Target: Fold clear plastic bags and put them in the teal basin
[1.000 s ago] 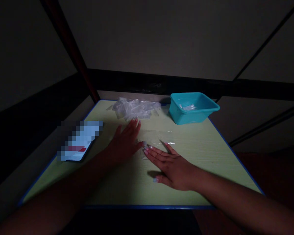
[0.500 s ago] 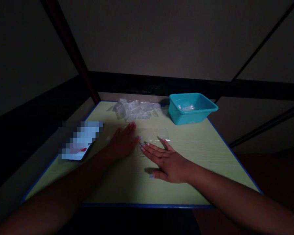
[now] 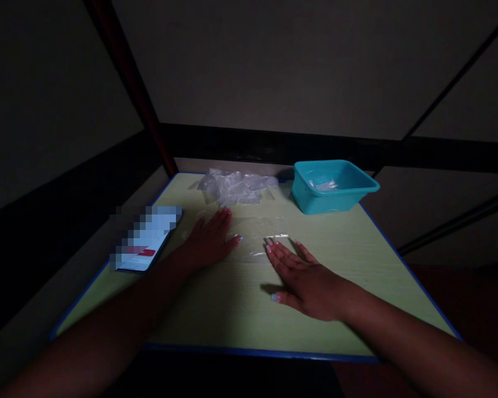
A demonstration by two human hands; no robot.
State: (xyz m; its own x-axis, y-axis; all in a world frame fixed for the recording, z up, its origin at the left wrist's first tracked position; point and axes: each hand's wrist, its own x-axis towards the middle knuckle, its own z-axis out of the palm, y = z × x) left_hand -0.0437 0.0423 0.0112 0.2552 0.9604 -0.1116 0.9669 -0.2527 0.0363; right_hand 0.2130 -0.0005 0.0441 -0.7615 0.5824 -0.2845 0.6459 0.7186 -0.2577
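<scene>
A clear plastic bag [image 3: 253, 237] lies flat on the table, hard to make out against the pale top. My left hand [image 3: 209, 237] rests palm down on its left part, fingers stretched forward and thumb pointing right. At the bag's right side is my right hand [image 3: 301, 276], palm down with the fingers extended and the thumb apart; its fingertips touch or nearly touch the bag's edge. Neither hand grips anything. Behind the hands sits a crumpled heap of clear plastic bags [image 3: 236, 187].
A turquoise plastic basin [image 3: 336, 200] stands at the back right with some clear plastic inside. On the left lies a phone [image 3: 147, 243] with a lit, blurred screen. The yellowish table [image 3: 240, 326] has a blue edge, and a panelled wall [image 3: 274, 66] rises behind it.
My right hand has slid right across the bag, away from my left hand, uncovering more of the plastic. My left hand stays on the bag. The whole view has shifted slightly.
</scene>
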